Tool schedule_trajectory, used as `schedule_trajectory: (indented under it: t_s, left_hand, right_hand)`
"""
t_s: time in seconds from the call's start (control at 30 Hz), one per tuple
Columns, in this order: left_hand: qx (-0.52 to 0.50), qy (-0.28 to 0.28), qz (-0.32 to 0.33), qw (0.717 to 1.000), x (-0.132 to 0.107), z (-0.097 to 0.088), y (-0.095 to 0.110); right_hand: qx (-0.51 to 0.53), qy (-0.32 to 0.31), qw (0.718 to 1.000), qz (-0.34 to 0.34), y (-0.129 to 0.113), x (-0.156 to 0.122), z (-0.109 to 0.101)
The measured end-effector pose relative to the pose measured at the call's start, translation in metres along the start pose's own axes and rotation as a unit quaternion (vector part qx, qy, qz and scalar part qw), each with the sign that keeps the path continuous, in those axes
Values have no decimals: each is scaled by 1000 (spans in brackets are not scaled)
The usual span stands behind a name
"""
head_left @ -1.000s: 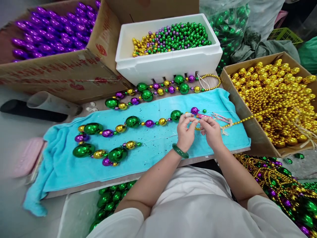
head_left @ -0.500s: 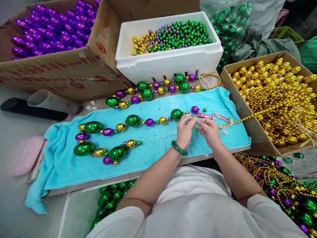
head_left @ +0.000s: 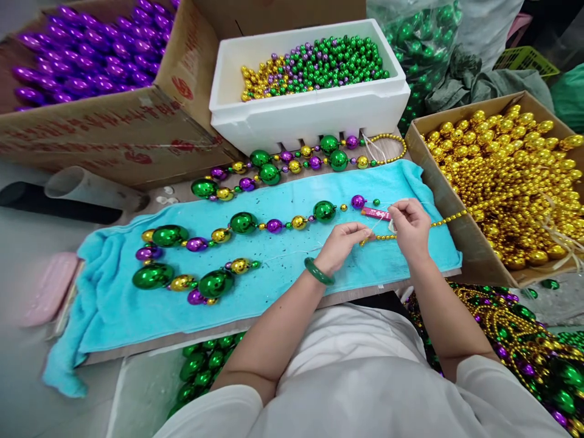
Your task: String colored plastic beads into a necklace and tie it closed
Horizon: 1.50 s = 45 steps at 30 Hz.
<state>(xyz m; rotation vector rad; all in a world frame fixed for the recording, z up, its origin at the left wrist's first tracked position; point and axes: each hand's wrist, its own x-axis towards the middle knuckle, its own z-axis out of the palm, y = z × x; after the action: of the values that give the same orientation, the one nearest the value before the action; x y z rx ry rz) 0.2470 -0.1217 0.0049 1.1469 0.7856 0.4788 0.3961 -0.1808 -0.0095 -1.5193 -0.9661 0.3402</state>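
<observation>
My left hand [head_left: 343,244], with a green bangle [head_left: 319,271] at its wrist, pinches a thin white string [head_left: 379,220]. The string runs up toward my right hand [head_left: 412,228], whose closed fingers grip it; a small pale loop shows below them. Beneath both hands a gold bead chain [head_left: 446,220] crosses the blue towel [head_left: 287,283] to the box at right. A pink-and-white label [head_left: 376,213] lies between the hands. A strand of green, purple and gold beads [head_left: 243,222] curves left across the towel. Beyond the hands rest a loose purple bead [head_left: 358,201] and a green bead [head_left: 376,202].
A finished-looking bead necklace [head_left: 269,174] lies behind the towel. Around stand a white foam box [head_left: 310,112] of small beads, a carton [head_left: 91,137] of purple beads and a carton [head_left: 460,240] of gold beads. A pink case [head_left: 51,289] sits at left.
My hands have moved apart: the right went up and right over the spot where pink-handled snips lay, the left slightly down. White string now spans between them. The view shifted slightly.
</observation>
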Motion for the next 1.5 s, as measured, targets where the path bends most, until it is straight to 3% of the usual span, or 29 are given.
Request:
schedule_trajectory:
  t_s: [0.1,0.23,0.37,0.47,0.6,0.7,0.8,0.87,1.07,1.33,1.5]
  left_hand:
    - [-81,3,-20,996,-2,0,5]
    - [-239,78,-42,967,0,4,8]
    - [-289,109,-62,949,1,5,7]
    - [-243,122,-36,962,2,6,4]
    - [-61,146,53,986,4,7,3]
    - [26,81,33,996,8,2,7]
    - [68,-8,-22,997,14,-7,11]
    - [80,-36,-37,995,18,-13,13]
    - [91,-69,-64,991,25,-23,13]
    - [-10,-43,-153,987,27,-21,14]
    - [-32,-66,-183,980,29,-22,11]
  right_hand:
    - [-81,33,994,-68,0,1,-1]
    - [-146,-19,981,-124,1,-11,8]
    - [-163,-59,974,-145,3,-25,15]
    - [-191,-78,963,-173,-1,-28,16]
    - [-236,-173,928,-232,-12,-25,11]
    - [-209,-220,927,-221,-16,-18,4]
    - [-150,-238,940,-192,-13,-11,1]
    - [-122,-239,947,-174,-10,-9,1]
    - [-74,-224,964,-122,-2,-10,6]
    - [-91,-199,964,-150,1,-8,9]
    - [-92,-209,962,-150,5,-6,12]
